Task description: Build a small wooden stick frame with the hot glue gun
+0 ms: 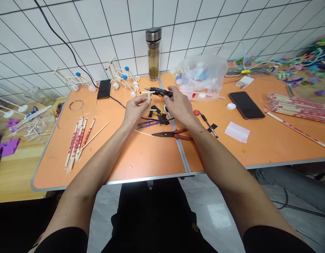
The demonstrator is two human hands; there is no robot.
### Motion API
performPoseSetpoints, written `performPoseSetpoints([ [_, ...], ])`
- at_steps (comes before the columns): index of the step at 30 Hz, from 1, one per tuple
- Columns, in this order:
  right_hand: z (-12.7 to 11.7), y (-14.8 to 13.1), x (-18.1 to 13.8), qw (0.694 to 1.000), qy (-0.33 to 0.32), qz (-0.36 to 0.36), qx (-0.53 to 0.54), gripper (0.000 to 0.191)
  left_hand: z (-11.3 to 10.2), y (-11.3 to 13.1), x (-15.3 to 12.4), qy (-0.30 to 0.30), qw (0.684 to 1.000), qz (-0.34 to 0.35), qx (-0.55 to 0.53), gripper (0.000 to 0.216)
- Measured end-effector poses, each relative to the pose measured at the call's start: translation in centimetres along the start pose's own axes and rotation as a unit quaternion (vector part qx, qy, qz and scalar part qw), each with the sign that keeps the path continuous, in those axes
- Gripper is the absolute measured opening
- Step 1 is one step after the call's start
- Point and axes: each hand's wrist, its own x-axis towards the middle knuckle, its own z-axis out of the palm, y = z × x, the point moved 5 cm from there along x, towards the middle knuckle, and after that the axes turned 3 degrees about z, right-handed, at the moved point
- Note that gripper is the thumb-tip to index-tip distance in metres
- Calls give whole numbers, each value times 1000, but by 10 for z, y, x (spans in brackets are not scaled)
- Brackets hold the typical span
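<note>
Between the thumb and fingers of my left hand (134, 110) is a small frame of chopstick pieces (149, 101), an upright bar with crosspieces at both ends. My right hand (179, 105) is wrapped round a black hot glue gun (159, 91), its pointed metal nozzle aimed left, close behind the frame's upper crosspiece. On the table beneath my hands are purple thread snips (148, 124), several black pieces (165, 119) and a cord. Nearer to me, long-nose pliers (165, 134) with red handles lie under my right wrist.
Wrapped chopsticks (77, 142) lie left, more (297, 107) right. Stick models (122, 75) with blue balls stand behind, by a phone (103, 89). A glass bottle (153, 58) and a plastic bag (201, 77) line the wall. Another phone (246, 105) lies right. A black cord (72, 52) hangs across.
</note>
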Motion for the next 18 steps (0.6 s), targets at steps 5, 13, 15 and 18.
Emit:
performPoseSetpoints([
  [5,1,0,0,1000,3,-10,6,60,2,0,2,-8,999,23,22,23],
  [13,1,0,1,1000,5,-3,5,61,-5,-18,8,49,998,-27,-22,30],
  [15,1,-1,0,1000,1,-3,3,61,-6,-23,10,60,997,-48,-25,31],
  [18,1,-4,-3,1000,1,-4,-3,62,-4,-26,12,65,995,-65,-39,31],
])
